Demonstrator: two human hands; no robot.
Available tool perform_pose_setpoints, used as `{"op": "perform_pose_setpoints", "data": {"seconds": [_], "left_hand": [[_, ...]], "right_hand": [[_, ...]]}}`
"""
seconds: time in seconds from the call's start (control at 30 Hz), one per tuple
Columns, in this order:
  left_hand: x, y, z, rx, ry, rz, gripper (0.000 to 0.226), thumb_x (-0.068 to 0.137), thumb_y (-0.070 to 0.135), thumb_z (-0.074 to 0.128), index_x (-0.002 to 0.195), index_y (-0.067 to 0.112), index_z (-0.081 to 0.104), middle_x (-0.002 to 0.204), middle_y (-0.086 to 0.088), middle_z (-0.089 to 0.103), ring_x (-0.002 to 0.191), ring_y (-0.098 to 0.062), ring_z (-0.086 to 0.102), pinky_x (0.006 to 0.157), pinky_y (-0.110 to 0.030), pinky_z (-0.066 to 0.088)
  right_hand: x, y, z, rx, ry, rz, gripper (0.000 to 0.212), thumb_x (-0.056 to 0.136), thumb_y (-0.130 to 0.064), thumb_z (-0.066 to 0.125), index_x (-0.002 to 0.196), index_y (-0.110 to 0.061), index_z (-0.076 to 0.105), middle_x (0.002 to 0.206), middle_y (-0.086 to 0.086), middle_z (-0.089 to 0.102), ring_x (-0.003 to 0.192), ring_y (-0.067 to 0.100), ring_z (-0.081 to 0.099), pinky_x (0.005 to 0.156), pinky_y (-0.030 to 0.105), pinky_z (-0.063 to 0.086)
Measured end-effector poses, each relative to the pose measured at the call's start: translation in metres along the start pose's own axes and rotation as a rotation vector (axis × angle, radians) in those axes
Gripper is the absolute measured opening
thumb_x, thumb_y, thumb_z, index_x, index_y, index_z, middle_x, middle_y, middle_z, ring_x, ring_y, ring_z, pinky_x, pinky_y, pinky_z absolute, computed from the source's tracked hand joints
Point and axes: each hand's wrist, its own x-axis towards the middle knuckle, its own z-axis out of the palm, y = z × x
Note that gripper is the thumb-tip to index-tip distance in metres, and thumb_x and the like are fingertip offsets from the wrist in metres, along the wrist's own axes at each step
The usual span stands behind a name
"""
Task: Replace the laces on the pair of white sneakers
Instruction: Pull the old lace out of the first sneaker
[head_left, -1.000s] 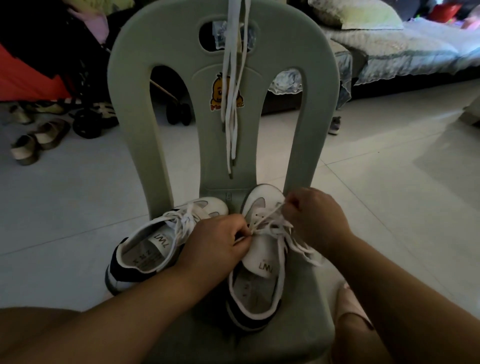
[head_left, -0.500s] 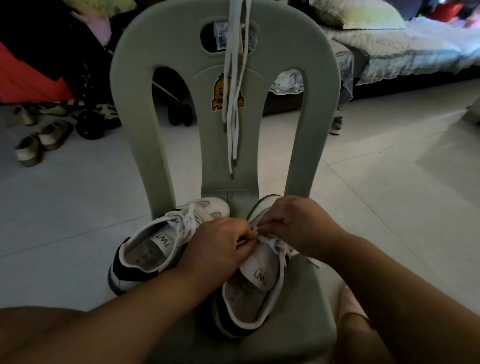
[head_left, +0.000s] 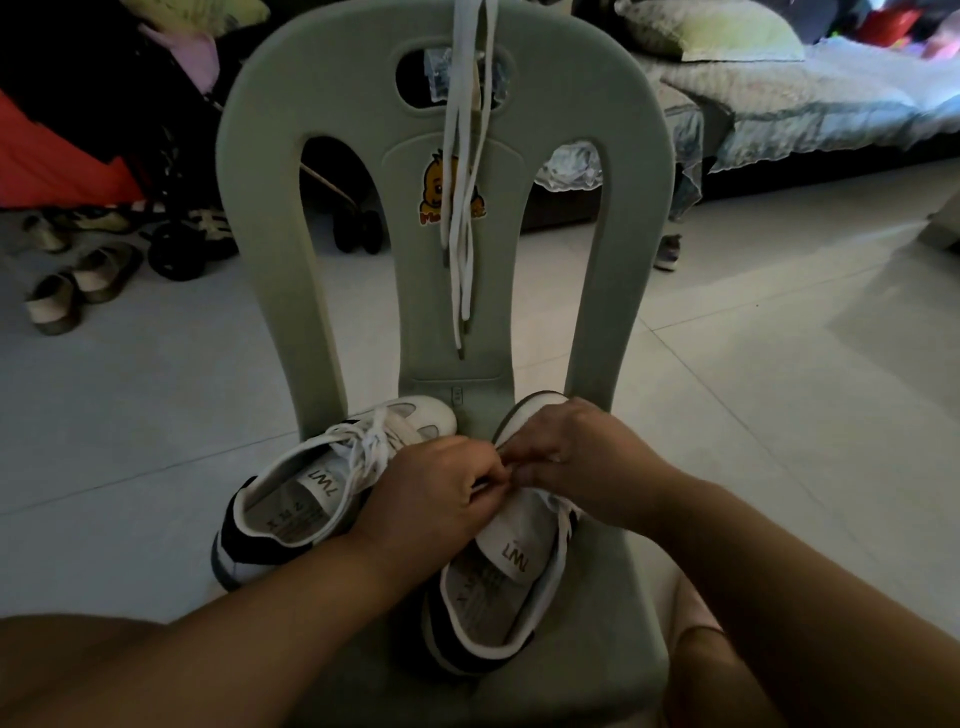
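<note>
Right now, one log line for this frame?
left hand: pinches lace | right hand: pinches lace | near sneaker: on chair | other sneaker: laced, beside it | spare laces: hang over chair back

Smooth matt plastic chair (head_left: 639, 218), flat woven cloth laces (head_left: 462, 208), glossy tiled floor (head_left: 779, 389).

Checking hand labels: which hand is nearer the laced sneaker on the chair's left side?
Left. The left hand sits beside that sneaker, covering part of it; the right hand is over the other sneaker, farther off.
</note>
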Motion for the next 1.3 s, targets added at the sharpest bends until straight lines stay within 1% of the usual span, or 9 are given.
{"op": "perform_pose_setpoints", "data": {"seconds": [0.23, 0.4, 0.5, 0.6, 0.77, 0.93, 1.03, 1.2, 1.3], "left_hand": [[0.001, -0.002, 0.002, -0.031, 0.011, -0.027, 0.013, 0.077, 0.030, 0.062, 0.073, 0.020, 0.070, 0.069, 0.009, 0.064, 0.076, -0.004, 0.052, 0.063, -0.004, 0.034], [0.004, 0.000, -0.002, -0.038, 0.007, -0.026, 0.011, 0.078, 0.029, 0.065, 0.075, 0.020, 0.071, 0.071, 0.010, 0.065, 0.072, -0.004, 0.054, 0.064, -0.012, 0.040], [0.002, 0.000, -0.005, -0.018, -0.036, -0.030, 0.006, 0.081, 0.024, 0.068, 0.078, 0.020, 0.071, 0.075, 0.007, 0.066, 0.069, -0.002, 0.053, 0.062, -0.019, 0.043], [0.000, -0.002, -0.006, -0.017, -0.036, -0.028, 0.004, 0.081, 0.021, 0.069, 0.079, 0.018, 0.072, 0.075, 0.005, 0.066, 0.069, -0.005, 0.055, 0.061, -0.022, 0.045], [0.002, 0.000, -0.005, 0.008, -0.014, 0.014, 0.009, 0.076, 0.025, 0.064, 0.071, 0.020, 0.068, 0.067, 0.007, 0.063, 0.066, 0.000, 0.047, 0.055, -0.005, 0.031], [0.002, -0.002, -0.003, 0.018, -0.017, 0.019, 0.006, 0.074, 0.024, 0.065, 0.071, 0.020, 0.068, 0.066, 0.006, 0.062, 0.070, -0.007, 0.051, 0.055, -0.007, 0.030], [0.001, -0.005, -0.003, 0.010, -0.032, 0.002, 0.009, 0.075, 0.027, 0.063, 0.073, 0.021, 0.070, 0.069, 0.008, 0.063, 0.063, 0.000, 0.047, 0.056, -0.009, 0.033], [0.001, -0.008, -0.003, 0.011, -0.023, -0.002, 0.016, 0.076, 0.033, 0.059, 0.074, 0.021, 0.070, 0.070, 0.007, 0.065, 0.068, -0.004, 0.053, 0.059, -0.010, 0.036], [0.001, -0.007, -0.003, 0.015, -0.014, -0.010, 0.011, 0.075, 0.028, 0.062, 0.074, 0.021, 0.070, 0.070, 0.007, 0.065, 0.065, -0.003, 0.054, 0.058, -0.011, 0.037]], "right_hand": [[-0.002, 0.001, -0.001, 0.264, 0.069, 0.189, 0.007, 0.082, -0.022, 0.071, 0.088, -0.023, 0.076, 0.084, -0.013, 0.065, 0.081, 0.002, 0.060, 0.073, 0.013, 0.047], [-0.002, 0.002, -0.003, 0.462, 0.077, 0.321, 0.015, 0.086, -0.020, 0.066, 0.076, -0.031, 0.067, 0.082, -0.009, 0.067, 0.079, 0.003, 0.062, 0.067, 0.012, 0.047], [-0.001, 0.014, -0.016, 0.545, 0.320, 0.458, 0.011, 0.093, -0.022, 0.057, 0.085, -0.025, 0.064, 0.083, -0.008, 0.063, 0.080, 0.004, 0.059, 0.068, 0.018, 0.043], [-0.005, 0.025, -0.029, 0.374, 0.371, 0.505, 0.007, 0.093, -0.022, 0.057, 0.090, -0.027, 0.061, 0.090, -0.009, 0.062, 0.083, 0.003, 0.056, 0.069, 0.019, 0.042], [0.000, 0.006, -0.009, 0.220, -0.152, 0.124, 0.043, 0.092, -0.024, 0.058, 0.133, -0.033, 0.051, 0.120, -0.011, 0.059, 0.108, 0.004, 0.054, 0.092, 0.020, 0.041], [0.007, 0.007, -0.004, -0.038, -0.073, 0.063, 0.020, 0.088, -0.030, 0.064, 0.106, -0.024, 0.072, 0.085, -0.017, 0.057, 0.079, -0.001, 0.050, 0.073, 0.014, 0.039], [0.004, 0.009, -0.005, 0.111, 0.029, 0.156, 0.011, 0.088, -0.030, 0.064, 0.092, -0.023, 0.070, 0.077, -0.019, 0.053, 0.074, -0.003, 0.051, 0.066, 0.011, 0.040], [0.000, 0.022, -0.031, 0.492, 0.519, 0.487, 0.014, 0.094, -0.027, 0.055, 0.080, -0.026, 0.058, 0.080, -0.005, 0.059, 0.077, 0.010, 0.057, 0.060, 0.019, 0.038], [-0.005, 0.024, -0.035, 0.250, 0.271, 0.478, 0.011, 0.091, -0.028, 0.059, 0.102, -0.025, 0.062, 0.098, -0.006, 0.063, 0.093, 0.013, 0.059, 0.073, 0.022, 0.044]]}}
